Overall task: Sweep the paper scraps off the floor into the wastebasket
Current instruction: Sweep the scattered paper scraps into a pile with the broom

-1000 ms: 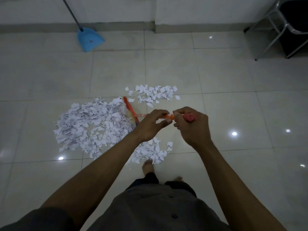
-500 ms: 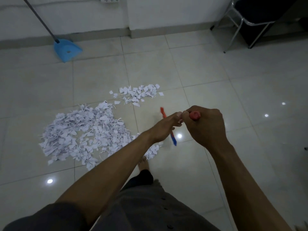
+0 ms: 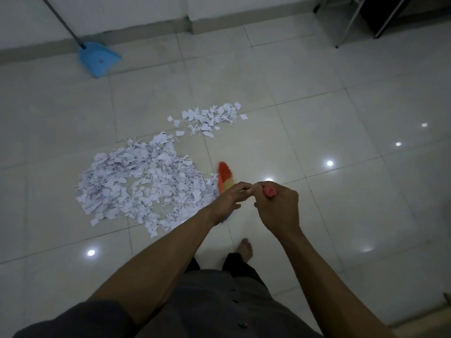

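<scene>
A large heap of white paper scraps [image 3: 144,184] lies on the tiled floor at centre left. A smaller patch of scraps [image 3: 210,118] lies beyond it. I hold a broom with both hands. Its orange, yellow and blue bristle head [image 3: 225,178] touches the floor at the heap's right edge. My right hand [image 3: 277,206] grips the red end of the handle [image 3: 269,192]. My left hand [image 3: 231,198] holds the handle just below it, covering most of the shaft. No wastebasket is in view.
A blue dustpan [image 3: 98,59] with a long grey handle leans by the wall at the back left. Metal chair legs [image 3: 351,18] stand at the back right. My bare foot [image 3: 244,250] stands on the tiles below my hands.
The broom head swung away from the heap to the right, then came back against the heap's right edge. The scraps at the near right have been pushed into the main heap.
</scene>
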